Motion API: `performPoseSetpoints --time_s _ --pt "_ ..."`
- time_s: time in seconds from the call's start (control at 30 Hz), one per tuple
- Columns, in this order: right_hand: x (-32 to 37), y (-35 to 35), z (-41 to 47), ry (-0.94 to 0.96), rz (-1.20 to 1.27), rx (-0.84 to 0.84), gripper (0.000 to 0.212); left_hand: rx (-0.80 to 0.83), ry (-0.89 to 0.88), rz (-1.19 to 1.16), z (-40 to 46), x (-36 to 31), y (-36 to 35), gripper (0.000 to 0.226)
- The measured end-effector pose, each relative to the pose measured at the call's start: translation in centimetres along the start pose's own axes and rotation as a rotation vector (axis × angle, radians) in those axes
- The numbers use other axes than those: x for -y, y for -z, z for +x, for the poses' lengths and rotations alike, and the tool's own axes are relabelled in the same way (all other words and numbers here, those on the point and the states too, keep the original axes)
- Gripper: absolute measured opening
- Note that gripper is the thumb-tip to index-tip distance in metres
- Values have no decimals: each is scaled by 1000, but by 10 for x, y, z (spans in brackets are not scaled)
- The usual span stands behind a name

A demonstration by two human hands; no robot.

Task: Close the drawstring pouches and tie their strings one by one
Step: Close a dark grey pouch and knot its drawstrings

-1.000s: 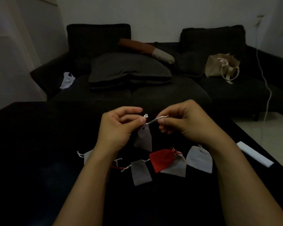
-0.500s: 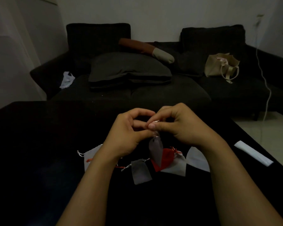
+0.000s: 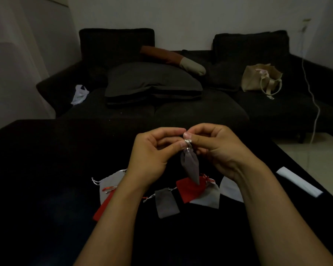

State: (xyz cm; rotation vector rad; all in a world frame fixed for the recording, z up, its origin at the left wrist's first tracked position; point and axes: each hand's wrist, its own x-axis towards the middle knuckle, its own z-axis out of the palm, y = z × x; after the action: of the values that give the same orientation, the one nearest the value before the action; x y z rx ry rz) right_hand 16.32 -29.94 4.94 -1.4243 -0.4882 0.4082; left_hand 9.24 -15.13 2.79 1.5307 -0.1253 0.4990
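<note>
head view: both hands are raised above the black desk [image 3: 46, 169], fingertips meeting. the left hand [image 3: 152, 152] has its fingers curled, thumb and forefinger pinching the white string [image 3: 188, 141] at the neck of a small grey pouch [image 3: 190, 166]. the right hand [image 3: 217, 148] is curled the same way, its thumb and forefinger nipping the string from the other side, so the loop of string sits right between the two sets of fingertips. the grey pouch hangs down from that pinch, its mouth gathered tight, its body tapering and tilted a little to the right, clear of the desk.

below the hands more pouches lie flat on the desk: a light grey pouch [image 3: 110, 185] at the left, partly hidden by the left wrist, with a red pouch [image 3: 102, 208] just beside it; a dark grey pouch [image 3: 166, 203] in the middle with its string trailing left; a second red pouch [image 3: 190, 190] lying on a pale pouch [image 3: 210, 198]; and a white pouch [image 3: 230, 191] tucked under the right wrist. a white strip [image 3: 298, 182] lies near the desk's right edge.

behind the desk stands a dark sofa [image 3: 181, 112] carrying a dark cushion [image 3: 152, 81] and a beige bag [image 3: 258, 77].
</note>
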Motion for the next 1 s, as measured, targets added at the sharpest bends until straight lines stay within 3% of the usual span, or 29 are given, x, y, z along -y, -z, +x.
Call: performPoseSetpoints --time_s 0.17,0.3,0.67,1.0 --pt "-5 -6 3 24 84 -129 15 -135 -66 42 0 6 -9 18" --pt "-3 -5 1 -4 137 -93 9 -241 -64 54 3 10 -9 14" --pt "-6 -8 1 19 7 -71 12 -258 -42 98 3 11 -14 10" --pt "-2 -8 -1 234 -259 -72 17 -290 -68 167 2 10 -10 10"
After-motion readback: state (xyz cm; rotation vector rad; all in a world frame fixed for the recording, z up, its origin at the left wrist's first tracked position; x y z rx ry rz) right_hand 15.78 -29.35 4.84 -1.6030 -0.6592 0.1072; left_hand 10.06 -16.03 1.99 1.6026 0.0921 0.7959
